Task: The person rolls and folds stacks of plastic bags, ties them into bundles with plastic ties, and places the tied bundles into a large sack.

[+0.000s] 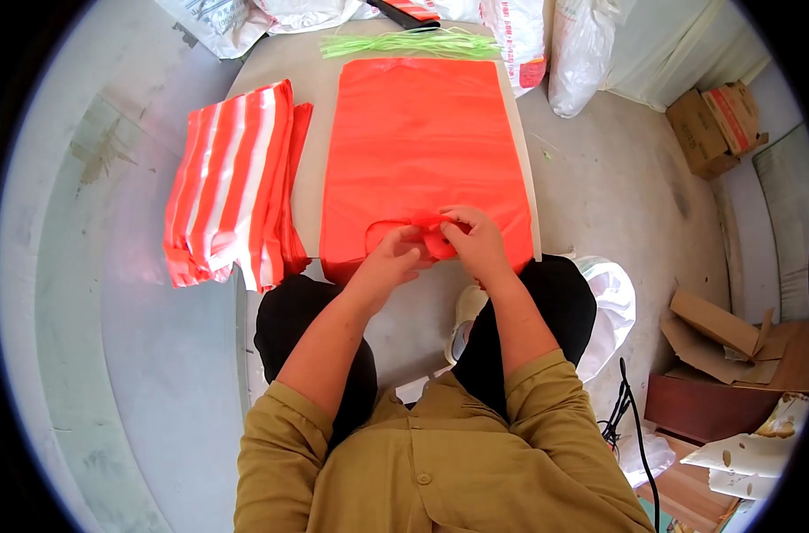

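A flat stack of red plastic bags (422, 142) lies in front of me, its near end by my knees. My right hand (477, 242) is closed on a bunched part of the red plastic at the stack's near edge, thumb and fingers pinched. My left hand (394, 265) is just left of it, beside a loop-shaped edge in the plastic. Its fingers are loosely bent and apart, with nothing visible between them. Whether its fingertips touch the plastic is hard to see.
Folded red-and-white striped bags (231, 186) lie to the left. Light green strips (413, 42) are across the far end of the tabletop (280, 67), near a black-handled object (409, 16). White sacks (515, 40) stand behind. Cardboard boxes (711, 129) and a black cable (631, 409) are at right.
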`<action>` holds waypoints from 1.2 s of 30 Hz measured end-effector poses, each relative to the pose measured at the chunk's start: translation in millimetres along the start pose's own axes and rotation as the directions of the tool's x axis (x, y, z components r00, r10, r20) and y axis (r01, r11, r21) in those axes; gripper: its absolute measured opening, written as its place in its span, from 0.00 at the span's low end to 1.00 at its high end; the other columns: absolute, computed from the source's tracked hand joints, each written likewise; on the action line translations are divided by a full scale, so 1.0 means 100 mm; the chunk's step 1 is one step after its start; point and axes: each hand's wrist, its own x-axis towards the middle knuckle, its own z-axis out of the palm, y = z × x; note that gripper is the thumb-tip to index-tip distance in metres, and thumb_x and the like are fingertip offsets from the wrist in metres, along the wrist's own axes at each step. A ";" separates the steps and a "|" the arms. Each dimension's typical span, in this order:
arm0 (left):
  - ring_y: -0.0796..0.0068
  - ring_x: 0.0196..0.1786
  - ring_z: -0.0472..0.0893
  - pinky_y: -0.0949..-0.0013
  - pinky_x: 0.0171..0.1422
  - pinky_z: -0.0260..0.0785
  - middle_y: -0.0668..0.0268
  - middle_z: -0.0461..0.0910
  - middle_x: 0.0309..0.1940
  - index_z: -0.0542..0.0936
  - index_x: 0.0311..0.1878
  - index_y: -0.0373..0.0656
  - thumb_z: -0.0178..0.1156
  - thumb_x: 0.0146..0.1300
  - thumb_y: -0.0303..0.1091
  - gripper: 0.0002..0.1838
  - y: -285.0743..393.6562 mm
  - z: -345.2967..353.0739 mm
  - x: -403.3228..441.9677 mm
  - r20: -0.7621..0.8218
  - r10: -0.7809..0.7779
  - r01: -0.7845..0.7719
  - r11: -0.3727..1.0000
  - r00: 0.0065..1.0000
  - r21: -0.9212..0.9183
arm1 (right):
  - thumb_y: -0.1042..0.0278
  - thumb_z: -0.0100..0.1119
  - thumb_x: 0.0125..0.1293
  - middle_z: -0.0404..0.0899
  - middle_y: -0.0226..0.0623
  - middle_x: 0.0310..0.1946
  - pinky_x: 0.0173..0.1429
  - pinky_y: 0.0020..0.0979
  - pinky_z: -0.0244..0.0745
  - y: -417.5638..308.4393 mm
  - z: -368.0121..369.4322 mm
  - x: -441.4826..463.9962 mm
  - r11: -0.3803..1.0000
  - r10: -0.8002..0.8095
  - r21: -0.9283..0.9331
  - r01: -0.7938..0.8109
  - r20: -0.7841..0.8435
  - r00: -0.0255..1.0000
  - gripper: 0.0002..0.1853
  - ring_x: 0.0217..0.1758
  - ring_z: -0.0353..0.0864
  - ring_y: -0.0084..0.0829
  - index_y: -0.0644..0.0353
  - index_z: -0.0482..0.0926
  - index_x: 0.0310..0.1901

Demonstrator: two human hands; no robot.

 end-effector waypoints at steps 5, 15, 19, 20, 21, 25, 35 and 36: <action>0.67 0.61 0.78 0.60 0.65 0.68 0.61 0.75 0.60 0.62 0.75 0.45 0.55 0.73 0.36 0.29 -0.03 -0.01 0.00 -0.014 -0.015 0.015 1.000 1.000 0.022 | 0.72 0.62 0.67 0.86 0.32 0.45 0.51 0.26 0.77 0.00 0.00 0.03 0.996 0.070 0.062 -0.071 0.014 0.997 0.10 0.44 0.82 0.22 0.66 0.85 0.47; 0.78 0.43 0.75 0.70 0.48 0.69 0.70 0.79 0.47 0.67 0.74 0.49 0.52 0.73 0.34 0.26 -0.09 -0.08 0.14 0.038 -0.046 0.048 0.997 0.998 -0.054 | 0.71 0.61 0.59 0.86 0.43 0.45 0.57 0.39 0.76 -0.11 -0.08 0.01 0.867 -0.320 -0.339 0.366 0.186 0.929 0.12 0.48 0.84 0.41 0.65 0.85 0.43; 0.79 0.42 0.74 0.72 0.46 0.69 0.71 0.78 0.47 0.68 0.73 0.51 0.50 0.75 0.32 0.24 -0.03 -0.06 0.07 0.050 -0.053 0.057 0.994 0.997 -0.091 | 0.67 0.65 0.55 0.84 0.42 0.49 0.64 0.46 0.69 -0.30 -0.08 -0.06 0.755 -0.369 -0.464 0.462 0.281 0.886 0.18 0.53 0.80 0.45 0.60 0.83 0.48; 0.79 0.41 0.74 0.73 0.45 0.68 0.72 0.77 0.47 0.68 0.72 0.51 0.50 0.76 0.31 0.23 -0.01 -0.05 0.04 0.039 -0.055 0.059 0.993 0.998 -0.104 | 0.67 0.65 0.54 0.83 0.39 0.48 0.64 0.46 0.68 -0.33 -0.03 -0.09 0.729 -0.410 -0.479 0.489 0.267 0.872 0.18 0.52 0.79 0.44 0.58 0.82 0.49; 0.79 0.41 0.74 0.72 0.46 0.68 0.72 0.78 0.48 0.68 0.73 0.51 0.50 0.76 0.31 0.23 -0.01 -0.06 0.04 0.041 -0.063 0.066 0.995 0.997 -0.081 | 0.67 0.66 0.54 0.83 0.36 0.48 0.64 0.46 0.67 -0.35 0.00 -0.11 0.701 -0.450 -0.493 0.515 0.255 0.856 0.19 0.52 0.79 0.42 0.56 0.81 0.50; 0.78 0.43 0.75 0.70 0.49 0.68 0.71 0.78 0.52 0.64 0.76 0.51 0.52 0.74 0.33 0.27 -0.03 -0.06 0.00 0.024 -0.079 0.079 0.997 0.997 0.021 | 0.66 0.68 0.52 0.82 0.35 0.50 0.64 0.46 0.66 -0.28 0.06 -0.12 0.621 -0.434 -0.557 0.552 0.342 0.834 0.24 0.57 0.76 0.42 0.56 0.78 0.54; 0.76 0.47 0.77 0.70 0.52 0.70 0.68 0.79 0.55 0.61 0.78 0.50 0.53 0.76 0.35 0.30 0.06 -0.10 -0.09 0.026 -0.117 0.113 0.989 0.993 0.100 | 0.75 0.64 0.52 0.85 0.33 0.48 0.61 0.42 0.73 -0.14 0.12 -0.09 0.580 -0.511 -0.558 0.593 0.318 0.799 0.18 0.53 0.80 0.41 0.57 0.83 0.47; 0.76 0.47 0.77 0.70 0.52 0.70 0.68 0.79 0.55 0.61 0.78 0.50 0.53 0.76 0.35 0.29 0.06 -0.11 -0.09 0.021 -0.117 0.114 0.986 0.993 0.120 | 0.76 0.63 0.52 0.86 0.33 0.48 0.60 0.42 0.74 -0.14 0.12 -0.09 0.582 -0.511 -0.556 0.594 0.318 0.799 0.17 0.53 0.80 0.42 0.58 0.85 0.46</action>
